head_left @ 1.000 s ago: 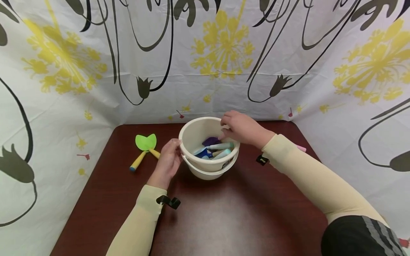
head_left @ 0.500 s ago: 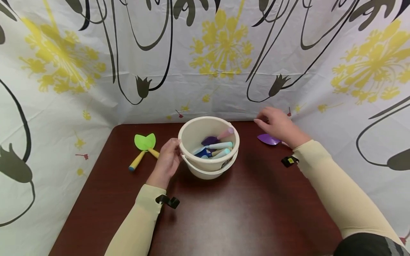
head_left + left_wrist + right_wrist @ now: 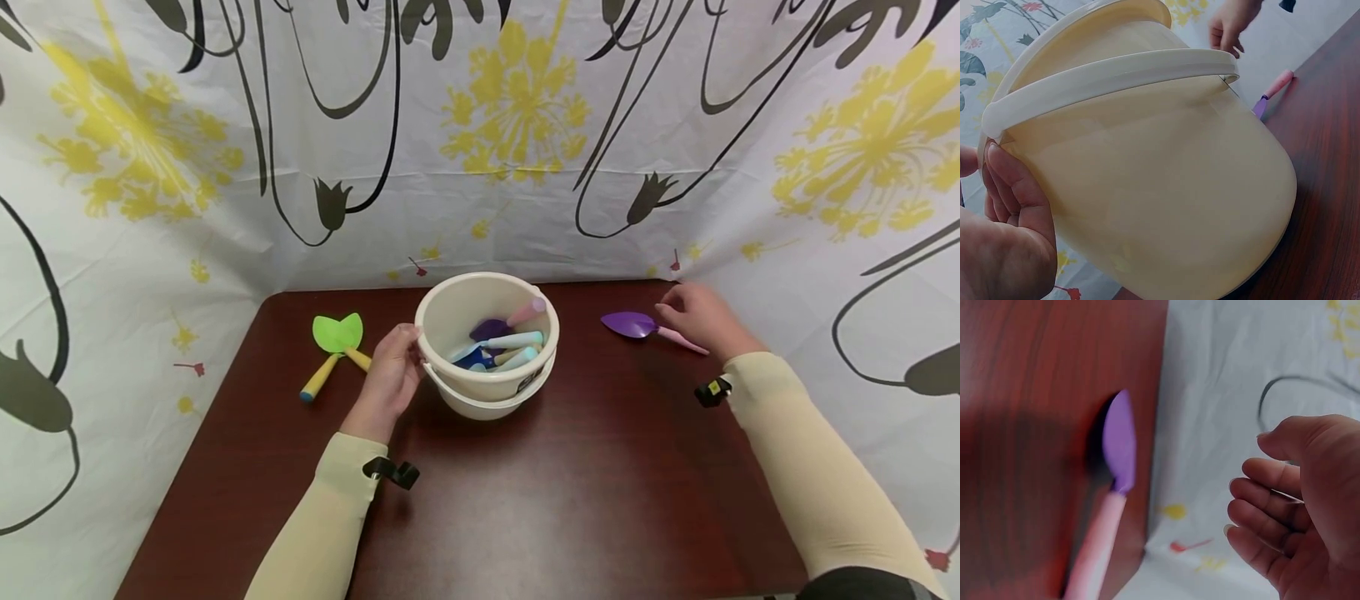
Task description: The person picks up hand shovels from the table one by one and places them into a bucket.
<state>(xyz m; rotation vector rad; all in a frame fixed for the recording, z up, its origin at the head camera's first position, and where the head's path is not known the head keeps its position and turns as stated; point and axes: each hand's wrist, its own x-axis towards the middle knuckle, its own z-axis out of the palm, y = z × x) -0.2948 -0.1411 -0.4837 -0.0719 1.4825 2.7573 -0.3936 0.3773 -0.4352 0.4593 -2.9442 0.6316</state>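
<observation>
- Head view, near edge: two beige sleeves are reaching up from the bottom of the frame over the dark wooden counter (image 3: 525, 508).
- At centre, the left hand (image 3: 390, 375) is curling its fingers round the rim and handle of the cream bucket (image 3: 517, 392), which is holding several toy tools.
- Left of centre, a green trowel (image 3: 337, 333) is lying beside the bucket.
- Right of centre, the right hand (image 3: 701, 317) is hovering, fingers loosely bent and holding nothing, just over the pink handle of the purple trowel (image 3: 633, 325).
- Farthest, a flowered curtain (image 3: 480, 142) is filling the top of the frame.
</observation>
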